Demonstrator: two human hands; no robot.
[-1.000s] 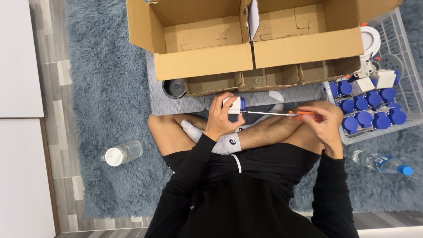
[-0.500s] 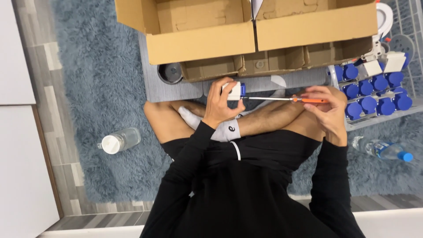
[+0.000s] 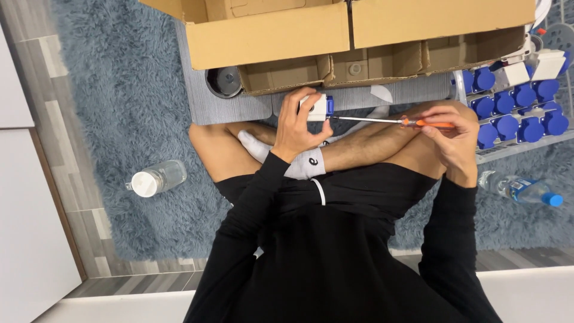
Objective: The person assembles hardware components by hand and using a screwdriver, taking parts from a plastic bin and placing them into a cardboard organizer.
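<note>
An open brown cardboard box (image 3: pixel 269 36) stands on the grey mat at the top. A clear plastic bottle (image 3: pixel 523 190) with a blue-white label lies on the rug, right.

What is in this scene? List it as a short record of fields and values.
Left hand: holds a small white and blue part
Right hand: holds an orange-handled screwdriver, tip at the part
Posture: seated cross-legged on a blue-grey shaggy rug
Ahead: open cardboard box
Right side: tray of blue-capped parts
On rug: two plastic bottles, one each side
</note>
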